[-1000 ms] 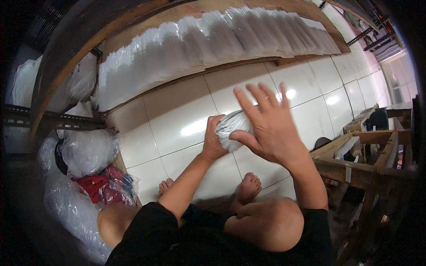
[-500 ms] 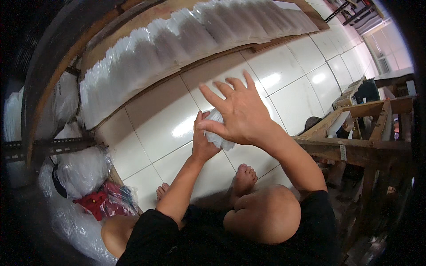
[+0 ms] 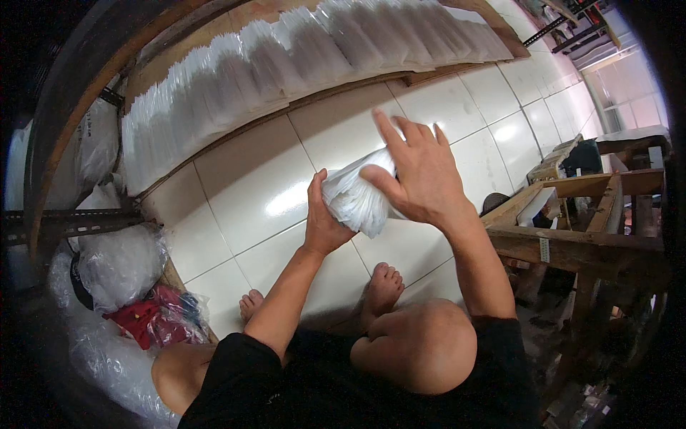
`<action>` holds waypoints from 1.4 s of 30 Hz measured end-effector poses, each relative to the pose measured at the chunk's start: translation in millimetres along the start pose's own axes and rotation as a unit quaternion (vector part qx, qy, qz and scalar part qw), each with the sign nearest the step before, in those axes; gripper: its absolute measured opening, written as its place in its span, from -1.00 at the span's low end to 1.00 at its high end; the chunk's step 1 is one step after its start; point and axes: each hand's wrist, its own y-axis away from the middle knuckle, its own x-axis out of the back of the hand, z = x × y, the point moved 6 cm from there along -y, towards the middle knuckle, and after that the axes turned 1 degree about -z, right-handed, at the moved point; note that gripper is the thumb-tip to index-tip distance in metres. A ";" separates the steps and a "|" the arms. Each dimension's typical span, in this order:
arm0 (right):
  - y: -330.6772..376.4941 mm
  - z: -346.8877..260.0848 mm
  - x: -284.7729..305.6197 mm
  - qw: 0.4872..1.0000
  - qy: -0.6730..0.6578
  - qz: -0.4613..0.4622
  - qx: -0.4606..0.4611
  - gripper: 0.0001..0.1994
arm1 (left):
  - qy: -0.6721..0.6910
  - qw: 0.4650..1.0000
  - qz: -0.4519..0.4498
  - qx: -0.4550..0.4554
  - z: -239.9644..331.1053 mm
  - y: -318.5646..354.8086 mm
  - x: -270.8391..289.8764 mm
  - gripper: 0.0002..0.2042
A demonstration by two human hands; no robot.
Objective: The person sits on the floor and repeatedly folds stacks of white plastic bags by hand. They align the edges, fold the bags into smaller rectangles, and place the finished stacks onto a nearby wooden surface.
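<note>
A bundle of thin white plastic sheets or bags (image 3: 357, 196), its lower end fanned in many folded layers, is held up over the tiled floor. My left hand (image 3: 325, 223) wraps it from the left and below, with the thumb up along its side. My right hand (image 3: 426, 171) is at the bundle's right side, fingers stretched out and apart. Its thumb reaches across in front of the bundle; whether it touches cannot be seen. The upper right part of the bundle is hidden behind my right hand.
Beyond the white floor tiles (image 3: 264, 204), a long row of clear plastic bags (image 3: 286, 64) leans on a wooden board. To the left lie a clear plastic sack (image 3: 118, 268) and red wrapped items (image 3: 146, 322). A wooden frame (image 3: 579, 239) stands at right. My bare feet (image 3: 382, 286) are below.
My right hand has moved right and down, uncovering more of the bundle, and has turned. My left hand keeps its hold on the bundle, which now shows its fanned layers.
</note>
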 end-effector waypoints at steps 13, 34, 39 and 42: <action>-13.0 -65.3 24.6 0.984 0.013 0.095 0.150 -0.10 | 0.079 0.994 0.069 0.012 -13.3 8.6 9.4 0.14; -0.8 -21.3 39.8 0.992 0.010 0.101 0.069 0.05 | 0.140 0.987 0.056 0.054 -40.6 5.2 -4.5 0.23; 9.2 -25.9 28.0 0.992 0.014 0.098 0.075 0.12 | 0.157 0.986 0.019 0.061 -33.8 3.1 -9.0 0.26; 0.2 -32.0 30.9 0.993 0.035 0.072 0.089 0.00 | 0.164 0.984 -0.019 0.061 -23.0 -7.8 -9.4 0.26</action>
